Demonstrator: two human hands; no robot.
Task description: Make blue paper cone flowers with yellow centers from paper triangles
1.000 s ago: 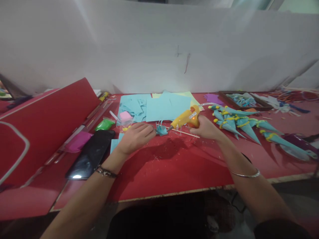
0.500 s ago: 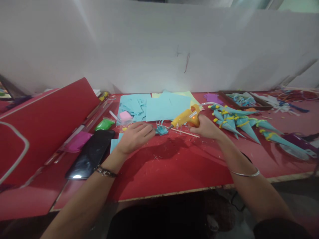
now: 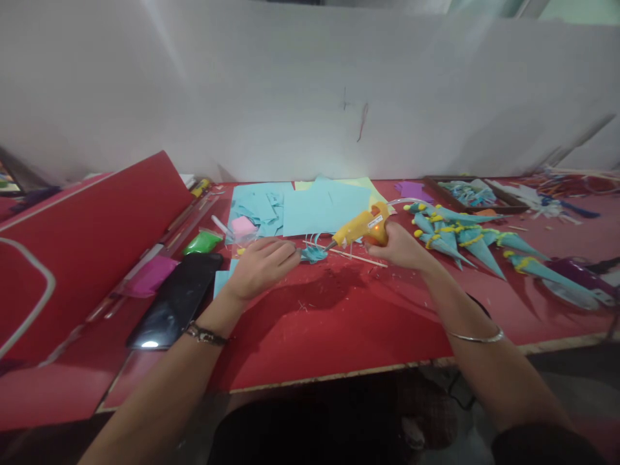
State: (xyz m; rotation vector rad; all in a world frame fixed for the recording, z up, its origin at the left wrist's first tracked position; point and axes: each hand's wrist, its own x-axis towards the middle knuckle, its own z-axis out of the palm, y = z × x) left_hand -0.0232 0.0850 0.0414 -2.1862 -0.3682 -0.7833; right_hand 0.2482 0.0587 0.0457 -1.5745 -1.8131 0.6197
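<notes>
Over the red table (image 3: 339, 336), my left hand (image 3: 264, 266) pinches a small fringed blue paper piece (image 3: 314, 253), whose curled strips point to the right. A yellow glue gun (image 3: 361, 227) is gripped in my right hand (image 3: 398, 247), its small light glowing orange. The gun's metal nozzle is at the right side of the fringed piece; whether they touch is hard to tell. Behind the nozzle lies a thin wooden stick (image 3: 361, 257). Blue paper sheets (image 3: 324, 210) and cut blue scraps (image 3: 261, 210) are spread beyond my hands.
Blue paper cones with yellow trim (image 3: 477, 248) lie at the right, before a brown tray (image 3: 508, 205). To the left are a black phone (image 3: 174, 303), a green packet (image 3: 202, 242), a pink packet (image 3: 151, 276) and a raised red board (image 3: 97, 258). A white wall (image 3: 290, 97) stands behind.
The fringed blue piece has tilted slightly, and its strips look a little flatter by the nozzle. Both hands have stayed nearly in place.
</notes>
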